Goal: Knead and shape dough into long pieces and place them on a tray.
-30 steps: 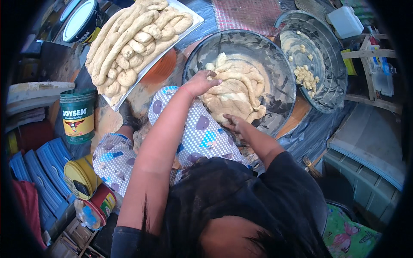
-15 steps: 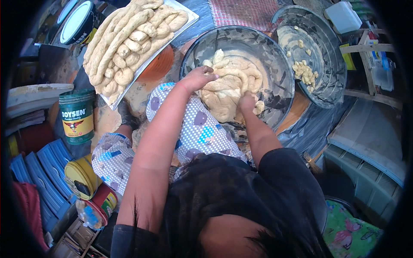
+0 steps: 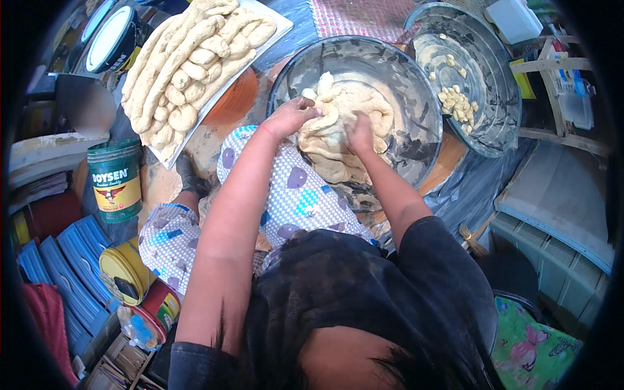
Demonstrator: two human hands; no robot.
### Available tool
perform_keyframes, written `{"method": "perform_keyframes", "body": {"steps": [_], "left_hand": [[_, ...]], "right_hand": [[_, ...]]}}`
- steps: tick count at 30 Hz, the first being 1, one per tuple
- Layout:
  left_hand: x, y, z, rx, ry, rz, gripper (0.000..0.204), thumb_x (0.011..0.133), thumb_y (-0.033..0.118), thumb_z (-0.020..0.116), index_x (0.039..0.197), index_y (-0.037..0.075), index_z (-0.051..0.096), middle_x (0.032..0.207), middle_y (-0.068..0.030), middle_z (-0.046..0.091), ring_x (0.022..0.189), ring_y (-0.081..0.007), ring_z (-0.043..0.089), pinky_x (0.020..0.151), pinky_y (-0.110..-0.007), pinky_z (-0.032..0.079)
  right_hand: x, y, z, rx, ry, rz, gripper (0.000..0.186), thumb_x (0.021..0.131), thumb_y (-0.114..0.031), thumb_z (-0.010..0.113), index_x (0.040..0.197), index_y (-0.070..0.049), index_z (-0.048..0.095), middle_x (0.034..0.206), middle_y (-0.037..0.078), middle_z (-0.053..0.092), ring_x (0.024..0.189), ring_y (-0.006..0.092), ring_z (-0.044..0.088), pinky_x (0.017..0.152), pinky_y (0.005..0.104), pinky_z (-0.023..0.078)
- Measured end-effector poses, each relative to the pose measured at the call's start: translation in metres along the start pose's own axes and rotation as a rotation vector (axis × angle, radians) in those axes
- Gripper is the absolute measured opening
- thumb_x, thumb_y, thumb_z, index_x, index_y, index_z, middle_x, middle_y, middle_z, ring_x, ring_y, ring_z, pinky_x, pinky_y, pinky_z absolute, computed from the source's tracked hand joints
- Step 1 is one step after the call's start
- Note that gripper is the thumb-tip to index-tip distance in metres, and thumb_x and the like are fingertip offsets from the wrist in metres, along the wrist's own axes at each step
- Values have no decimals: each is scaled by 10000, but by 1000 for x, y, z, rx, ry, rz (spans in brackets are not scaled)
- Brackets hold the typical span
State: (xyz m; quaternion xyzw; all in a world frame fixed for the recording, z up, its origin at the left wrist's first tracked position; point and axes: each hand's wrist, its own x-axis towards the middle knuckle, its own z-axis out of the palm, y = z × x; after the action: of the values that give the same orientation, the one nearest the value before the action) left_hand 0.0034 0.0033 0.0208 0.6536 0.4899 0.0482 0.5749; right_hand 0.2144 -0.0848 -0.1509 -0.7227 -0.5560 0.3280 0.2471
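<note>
I see tray of dough ropes up-left of my left hand | left hand fingers curled, pressing dough in grey basin | right hand just beside, seemingly gripping dough, fingers partly buried.

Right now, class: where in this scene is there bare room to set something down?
Bare metal shows inside the big bowl right of the dough, and across the second basin's lower half. The tray is crowded with rolls; both hands, left hand, right hand, fill the dough.

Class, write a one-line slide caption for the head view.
Both hands, left hand and right hand, press into pale dough in a metal basin.
</note>
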Motion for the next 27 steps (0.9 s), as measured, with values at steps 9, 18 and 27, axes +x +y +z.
{"method": "perform_keyframes", "body": {"steps": [9,18,27], "left_hand": [[4,-4,2,2,2,-2,465,823,388,558,1110,22,577,1169,-174,527,1110,-261,477,963,-330,332],[-6,3,5,-28,-81,-77,528,772,324,618,1209,49,507,1243,-142,489,1150,-248,450,986,-321,317],[-4,-4,12,9,-525,216,587,644,177,665,1196,46,515,1173,-109,540,1099,-198,479,954,-293,342]], "right_hand": [[-101,71,-22,-685,-388,84,802,765,-410,593,1371,-69,194,1351,229,313,1230,344,350,995,448,296],[-73,17,-56,823,-701,410,497,729,-272,582,1128,19,527,994,91,586,818,179,554,687,307,469],[-55,-113,-84,975,-871,91,596,762,-315,627,1235,-12,429,1022,75,553,804,139,544,617,263,460]]}}
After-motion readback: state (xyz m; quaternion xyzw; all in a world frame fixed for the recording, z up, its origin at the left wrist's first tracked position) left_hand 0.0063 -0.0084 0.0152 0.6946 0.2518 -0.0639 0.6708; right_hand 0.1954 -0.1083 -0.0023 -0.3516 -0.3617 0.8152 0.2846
